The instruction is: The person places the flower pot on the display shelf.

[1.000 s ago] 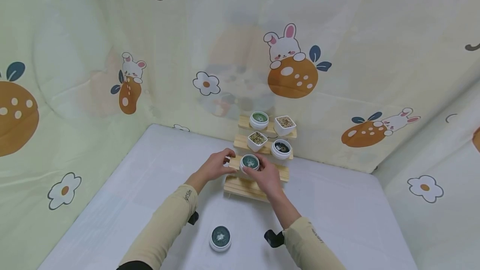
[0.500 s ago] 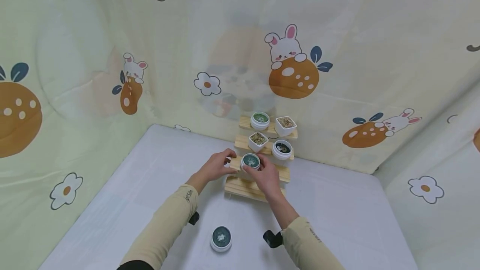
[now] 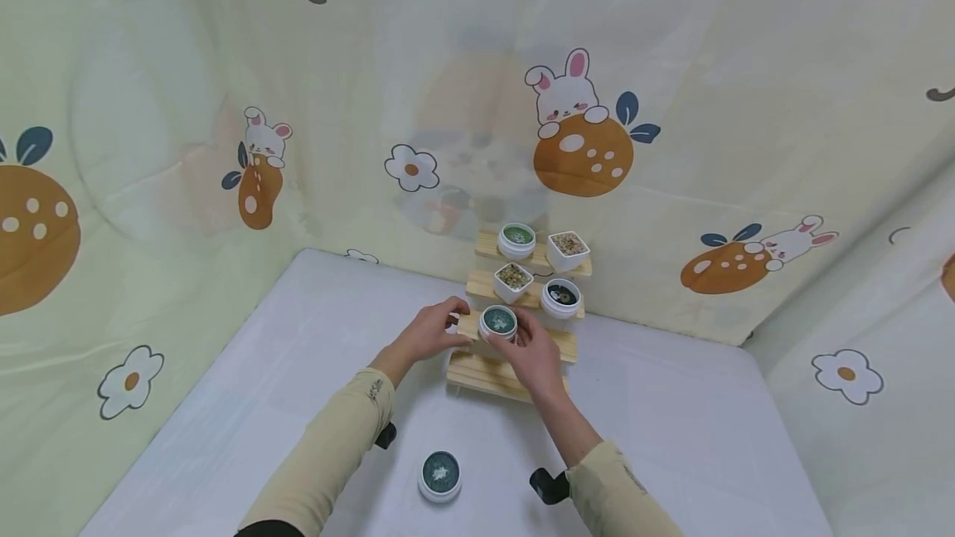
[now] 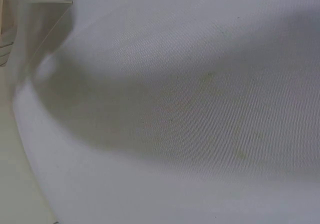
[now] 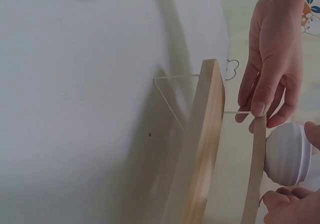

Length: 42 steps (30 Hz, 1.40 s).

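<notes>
A small white round pot (image 3: 499, 320) with a dark green top and a pale mark sits on the third step of a wooden tiered stand (image 3: 488, 375). My right hand (image 3: 539, 359) holds this pot, thumb at the front and fingers on its right side. My left hand (image 3: 429, 331) pinches the left end of the same step; the right wrist view shows its thumb on the board (image 5: 257, 154). A similar pot (image 3: 440, 473) stands on the table between my forearms. Only cloth and a bit of stand appear in the left wrist view.
Higher steps carry a green-topped round pot (image 3: 516, 239), a square pot of pale grains (image 3: 568, 248), another square pot (image 3: 512, 280) and a dark-topped round pot (image 3: 561, 297). A printed curtain (image 3: 462, 106) hangs behind the white table (image 3: 642, 413).
My right hand has shifted slightly to the right around the pot, which stays in place on the step. My left hand has kept its hold on the board.
</notes>
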Each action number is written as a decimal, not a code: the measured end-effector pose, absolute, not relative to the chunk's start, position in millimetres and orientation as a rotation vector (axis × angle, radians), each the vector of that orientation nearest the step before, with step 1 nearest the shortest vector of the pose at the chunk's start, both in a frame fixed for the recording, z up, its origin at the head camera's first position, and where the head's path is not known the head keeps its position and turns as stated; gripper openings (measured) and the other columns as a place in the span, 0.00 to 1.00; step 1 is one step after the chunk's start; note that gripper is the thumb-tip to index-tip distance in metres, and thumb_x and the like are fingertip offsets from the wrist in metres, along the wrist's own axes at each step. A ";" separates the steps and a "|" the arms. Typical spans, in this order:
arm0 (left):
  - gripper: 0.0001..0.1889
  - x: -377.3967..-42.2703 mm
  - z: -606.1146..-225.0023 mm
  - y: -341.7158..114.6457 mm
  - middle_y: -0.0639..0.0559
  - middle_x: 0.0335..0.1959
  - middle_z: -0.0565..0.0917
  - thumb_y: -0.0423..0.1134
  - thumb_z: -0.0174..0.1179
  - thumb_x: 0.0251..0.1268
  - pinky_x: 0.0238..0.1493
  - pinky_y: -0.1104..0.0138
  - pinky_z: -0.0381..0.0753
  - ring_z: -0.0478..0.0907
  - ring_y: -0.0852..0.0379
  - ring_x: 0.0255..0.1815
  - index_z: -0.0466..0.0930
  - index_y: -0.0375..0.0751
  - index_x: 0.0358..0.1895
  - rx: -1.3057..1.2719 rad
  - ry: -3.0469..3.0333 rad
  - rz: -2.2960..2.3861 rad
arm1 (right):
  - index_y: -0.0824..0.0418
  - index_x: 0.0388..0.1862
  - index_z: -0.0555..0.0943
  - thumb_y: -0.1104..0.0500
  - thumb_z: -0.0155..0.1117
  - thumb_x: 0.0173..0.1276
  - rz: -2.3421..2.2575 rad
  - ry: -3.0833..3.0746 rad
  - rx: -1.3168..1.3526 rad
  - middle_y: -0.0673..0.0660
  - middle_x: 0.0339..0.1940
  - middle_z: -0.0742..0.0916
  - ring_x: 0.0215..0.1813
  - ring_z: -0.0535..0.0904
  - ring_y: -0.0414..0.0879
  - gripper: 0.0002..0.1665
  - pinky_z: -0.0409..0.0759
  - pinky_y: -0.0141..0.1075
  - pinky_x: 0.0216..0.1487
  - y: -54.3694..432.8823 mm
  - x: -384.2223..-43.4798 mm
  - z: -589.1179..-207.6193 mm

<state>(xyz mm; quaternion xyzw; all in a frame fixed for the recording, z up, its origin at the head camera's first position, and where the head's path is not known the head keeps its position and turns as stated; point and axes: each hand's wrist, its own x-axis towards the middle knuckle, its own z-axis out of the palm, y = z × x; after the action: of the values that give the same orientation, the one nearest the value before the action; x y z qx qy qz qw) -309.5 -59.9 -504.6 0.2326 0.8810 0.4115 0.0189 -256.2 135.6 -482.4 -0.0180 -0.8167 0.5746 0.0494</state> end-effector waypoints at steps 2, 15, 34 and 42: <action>0.26 -309.6 -504.2 -59.8 0.44 0.55 0.80 0.39 0.72 0.57 0.58 0.61 0.79 0.80 0.47 0.54 0.72 0.37 0.56 0.717 2.732 1.283 | 0.62 0.66 0.73 0.58 0.77 0.57 1.749 -2.496 -0.051 0.63 0.67 0.76 0.70 0.70 0.53 0.38 0.69 0.40 0.69 137.5 -253.8 -482.1; 0.25 -310.5 -504.8 -60.2 0.45 0.55 0.79 0.38 0.72 0.56 0.59 0.59 0.79 0.79 0.47 0.54 0.73 0.38 0.56 0.693 2.715 1.299 | 0.65 0.69 0.68 0.53 0.74 0.60 1.684 -2.566 -0.068 0.64 0.68 0.74 0.70 0.69 0.54 0.42 0.69 0.42 0.69 153.2 -224.5 -488.6; 0.25 -311.4 -505.0 -59.2 0.46 0.56 0.79 0.40 0.71 0.57 0.60 0.60 0.78 0.78 0.49 0.55 0.73 0.40 0.57 0.657 2.717 1.274 | 0.62 0.62 0.77 0.58 0.75 0.59 1.593 -2.647 0.228 0.57 0.59 0.81 0.61 0.78 0.53 0.32 0.78 0.43 0.62 161.9 -177.6 -514.0; 0.26 -311.2 -504.9 -59.7 0.46 0.57 0.79 0.39 0.71 0.58 0.60 0.60 0.78 0.78 0.49 0.55 0.72 0.39 0.57 0.667 2.718 1.269 | 0.60 0.64 0.75 0.54 0.75 0.59 1.632 -2.705 0.280 0.56 0.63 0.79 0.65 0.74 0.55 0.35 0.75 0.47 0.64 159.3 -170.3 -516.8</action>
<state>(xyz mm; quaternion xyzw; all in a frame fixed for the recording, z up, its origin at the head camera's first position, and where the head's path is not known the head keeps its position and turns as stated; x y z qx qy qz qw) -311.2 -59.7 -504.9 0.2170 0.8839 0.4127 0.0344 -170.3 159.3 -516.8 0.0884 -0.8528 0.5145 -0.0149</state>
